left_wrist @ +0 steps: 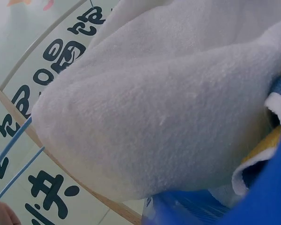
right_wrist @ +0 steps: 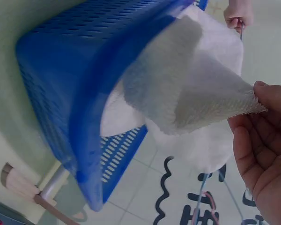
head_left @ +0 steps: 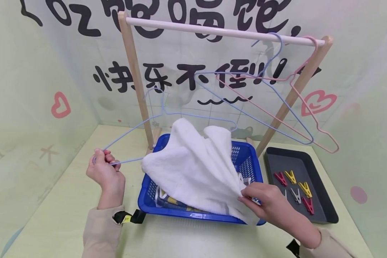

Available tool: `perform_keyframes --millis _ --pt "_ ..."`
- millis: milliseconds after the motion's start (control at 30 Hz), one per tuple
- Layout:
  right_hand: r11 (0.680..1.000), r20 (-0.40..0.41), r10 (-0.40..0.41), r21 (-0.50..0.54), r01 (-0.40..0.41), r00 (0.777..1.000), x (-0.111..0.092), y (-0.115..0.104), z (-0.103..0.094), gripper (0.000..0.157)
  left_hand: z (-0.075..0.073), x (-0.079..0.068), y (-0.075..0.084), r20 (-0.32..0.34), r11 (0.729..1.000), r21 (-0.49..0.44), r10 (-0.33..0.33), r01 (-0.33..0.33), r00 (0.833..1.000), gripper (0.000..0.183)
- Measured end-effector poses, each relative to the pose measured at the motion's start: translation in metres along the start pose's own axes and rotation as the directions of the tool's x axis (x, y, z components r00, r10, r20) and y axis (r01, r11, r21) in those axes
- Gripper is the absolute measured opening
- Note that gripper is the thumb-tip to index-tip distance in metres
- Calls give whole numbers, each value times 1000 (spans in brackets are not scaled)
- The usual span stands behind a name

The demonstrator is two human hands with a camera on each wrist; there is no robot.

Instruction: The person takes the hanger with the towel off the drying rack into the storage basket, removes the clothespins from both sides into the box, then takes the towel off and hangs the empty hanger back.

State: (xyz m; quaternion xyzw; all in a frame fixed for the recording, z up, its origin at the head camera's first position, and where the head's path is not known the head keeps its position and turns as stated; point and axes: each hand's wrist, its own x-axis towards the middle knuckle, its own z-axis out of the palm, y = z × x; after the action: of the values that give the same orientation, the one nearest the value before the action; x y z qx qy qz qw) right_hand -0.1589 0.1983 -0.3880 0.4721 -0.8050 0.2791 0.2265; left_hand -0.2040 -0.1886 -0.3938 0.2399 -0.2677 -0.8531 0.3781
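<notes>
My left hand (head_left: 105, 172) grips one end of a blue wire hanger (head_left: 129, 133), whose hook points up toward the back. A white towel (head_left: 193, 168) hangs over the hanger's bar, its lower part draping across the blue basket (head_left: 200, 215). Between thumb and forefinger, my right hand (head_left: 271, 204) pinches the towel's near right edge. The right wrist view shows that pinch at a corner of the towel (right_wrist: 215, 98). In the left wrist view, the towel (left_wrist: 154, 112) fills most of the picture, and the hanger's wires (left_wrist: 18, 173) run in under it.
Behind the basket stands a wooden rack (head_left: 135, 71) with a white rod (head_left: 213, 30). A blue hanger (head_left: 287, 104) and a pink hanger (head_left: 319, 125) hang from its right end. A dark tray (head_left: 322, 193) with several clothespins lies right. Blue-and-yellow cloth (head_left: 177, 204) lies in the basket.
</notes>
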Motion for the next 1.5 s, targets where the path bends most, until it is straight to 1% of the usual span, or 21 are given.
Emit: perform_keyframes --millis 67,133,200,233,267,300,367,400,467,500,600,667,700,733,767,833,933,1033,1300,1500 --pt "999 29 19 25 -20 999 -5 2 0 26 0 -1 -1 -5 1000 11 -6 6 1000 33" --pt "997 73 43 56 -47 996 -9 4 1 18 0 -2 -2 0 999 33 -5 5 1000 33" --pt "994 127 63 84 -74 990 -11 7 1 11 -1 -2 -2 6 999 45 -2 2 1000 34" --pt "992 160 78 91 -93 984 -12 8 1 12 -1 -3 -3 11 999 52 -2 1 1000 34" --pt "988 200 101 96 -122 975 -12 9 1 14 -1 -3 -3 19 998 61 1 -2 1000 35" --pt "982 244 135 94 -162 960 -11 10 1 16 -2 -4 -3 28 997 74 4 -6 1000 35" --pt "962 329 227 72 -264 917 -6 12 -1 14 -3 -5 -3 40 996 88 6 -9 999 35" --pt "948 349 274 57 -312 896 -4 14 -1 12 -3 -5 -3 45 995 95 7 -12 999 35" --pt "912 349 375 26 -408 859 5 18 -1 11 -4 -7 -3 57 994 107 7 -14 998 34" --pt "898 328 411 16 -440 850 10 20 -1 13 -4 -7 -2 64 994 109 9 -16 998 34" --pt "853 232 507 5 -522 830 26 27 1 20 -4 -10 -2 88 994 103 14 -23 996 34" --pt "820 210 559 6 -572 802 37 30 3 28 -4 -12 -3 103 995 98 13 -23 995 34" --pt "806 208 578 6 -592 789 42 31 5 29 -4 -13 -3 110 995 97 11 -21 994 34" --pt "788 210 600 11 -616 772 46 32 7 29 -4 -14 -3 115 995 97 8 -19 993 34" --pt "775 210 615 14 -631 760 49 33 10 28 -4 -14 -4 121 995 96 3 -15 993 34" --pt "759 203 633 27 -651 747 53 35 15 24 -3 -16 -4 129 996 94 -3 -9 992 34" --pt "743 178 652 44 -668 737 54 36 21 20 -2 -17 -6 137 995 100 -9 -5 991 34" --pt "745 174 650 42 -665 739 50 36 23 20 -2 -17 -7 131 994 111 -2 -13 991 34" --pt "791 278 583 22 -612 764 31 26 13 25 -3 -14 -9 102 993 112 17 -28 995 33" --pt "813 286 565 -34 -581 774 18 16 5 31 -4 -12 -10 95 995 99 21 -30 995 33"
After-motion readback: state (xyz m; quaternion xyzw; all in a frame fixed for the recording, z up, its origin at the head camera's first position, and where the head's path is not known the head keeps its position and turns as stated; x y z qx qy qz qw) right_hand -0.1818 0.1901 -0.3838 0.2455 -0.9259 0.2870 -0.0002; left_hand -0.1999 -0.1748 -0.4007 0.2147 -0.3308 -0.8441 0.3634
